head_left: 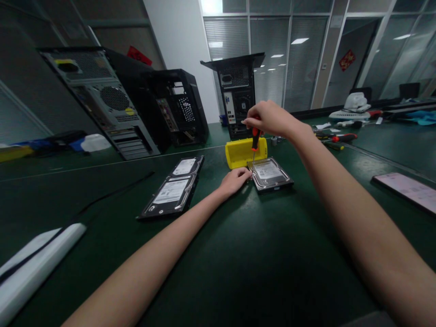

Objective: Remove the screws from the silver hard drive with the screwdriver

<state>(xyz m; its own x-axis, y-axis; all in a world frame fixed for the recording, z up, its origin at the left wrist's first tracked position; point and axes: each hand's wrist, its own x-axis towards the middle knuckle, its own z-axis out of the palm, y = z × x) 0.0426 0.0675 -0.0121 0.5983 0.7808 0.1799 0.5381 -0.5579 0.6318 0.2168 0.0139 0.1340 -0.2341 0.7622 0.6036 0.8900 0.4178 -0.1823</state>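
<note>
My right hand [267, 119] is closed around the handle of a red and black screwdriver [255, 140], held upright with its shaft pointing down. The screwdriver's tip meets the far left corner area of a hard drive [270, 175] lying flat on the table, its white label facing up. At that drive's left edge, my left hand [235, 180] rests on the table with fingers curled against the side, gripping it. Right behind the drive stands an open yellow case [240, 152]. Two more hard drives, a nearer one [170, 193] and a farther one [184, 166], lie end to end on the left.
Computer towers [112, 97] [180, 106] [238, 97] stand along the back. On the right are a phone-like flat device [408, 188], loose hand tools [342, 137] and a white object [356, 106]. A black cable [112, 195] crosses a white block [41, 259] at the left.
</note>
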